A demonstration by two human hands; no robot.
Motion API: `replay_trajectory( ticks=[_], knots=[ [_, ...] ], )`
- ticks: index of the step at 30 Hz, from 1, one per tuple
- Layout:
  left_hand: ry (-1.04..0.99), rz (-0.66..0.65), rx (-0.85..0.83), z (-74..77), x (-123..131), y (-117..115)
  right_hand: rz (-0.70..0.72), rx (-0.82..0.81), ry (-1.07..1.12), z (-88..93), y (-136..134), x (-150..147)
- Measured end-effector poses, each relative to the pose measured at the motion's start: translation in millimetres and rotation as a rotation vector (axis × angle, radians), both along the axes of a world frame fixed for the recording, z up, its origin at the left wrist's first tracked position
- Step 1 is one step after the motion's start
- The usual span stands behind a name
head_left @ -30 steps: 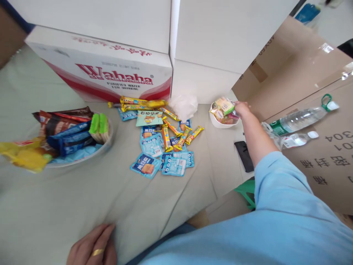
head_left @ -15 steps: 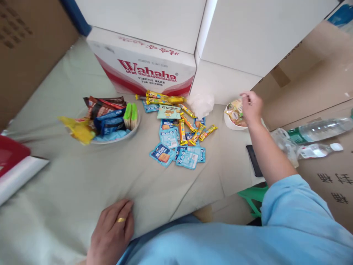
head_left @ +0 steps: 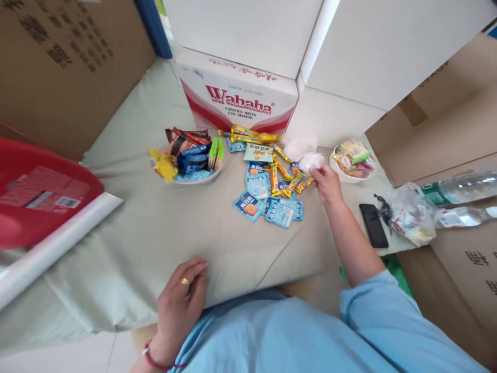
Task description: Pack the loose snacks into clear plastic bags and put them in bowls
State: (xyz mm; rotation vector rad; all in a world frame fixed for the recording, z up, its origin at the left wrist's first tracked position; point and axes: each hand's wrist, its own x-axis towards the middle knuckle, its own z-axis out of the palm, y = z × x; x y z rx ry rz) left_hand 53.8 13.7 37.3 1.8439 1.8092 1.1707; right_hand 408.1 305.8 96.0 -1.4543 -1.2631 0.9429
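Observation:
My right hand (head_left: 328,182) reaches over the table with thumb and fingers pinched on a crumpled white plastic bag (head_left: 311,161). More of the thin white bag lies bunched against the carton behind. Just left of these fingers is a loose pile of yellow-wrapped snack sticks (head_left: 275,178) and blue snack packets (head_left: 280,213), with a pale green packet (head_left: 258,153) on top. A white bowl (head_left: 350,175) of mixed wrapped snacks stands right of the hand. My left hand (head_left: 182,290), wearing a ring, rests at the table's front edge, holding nothing, fingers loosely bent and slightly apart.
A bowl (head_left: 202,180) of packaged snacks stands on the left. The Wahaha carton (head_left: 240,103) and white boxes line the back. To the right lie a black phone (head_left: 373,226), a knotted plastic bag (head_left: 413,215) and bottles (head_left: 462,189). A red object (head_left: 42,194) is far left.
My right hand has moved left from above the right bowl to the white plastic bag and pinched it. The view has turned left. My left hand stays at the table edge.

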Motion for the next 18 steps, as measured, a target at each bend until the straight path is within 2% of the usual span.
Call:
replay_trajectory(
  ticks=[2,4,6,9,11,13,15,18],
  knots=[
    [-0.205,0.058,-0.133,10.7,8,4,0.071,0.035,0.177,3.0,-47,-1],
    [-0.422,0.049,-0.246,24.4,22,15,0.141,0.05,0.242,4.1,-93,-7],
    [-0.624,-0.022,-0.332,38.5,42,32,0.202,0.074,0.183,3.7,-132,-18],
    [-0.879,-0.135,-0.449,53.8,75,62,0.302,0.152,-0.075,1.8,-174,-37],
    [-0.957,-0.201,-0.49,57.7,95,77,0.377,0.191,-0.214,0.2,-191,-47],
    [-0.945,-0.243,-0.482,56.9,109,86,0.435,0.2,-0.257,-1.6,-201,-52],
    [-0.926,-0.245,-0.466,53.0,117,88,0.464,0.172,-0.22,-3.0,-206,-53],
    [-0.91,-0.202,-0.48,46.2,117,82,0.473,0.023,-0.014,-4.1,-206,-49]
  ],
)
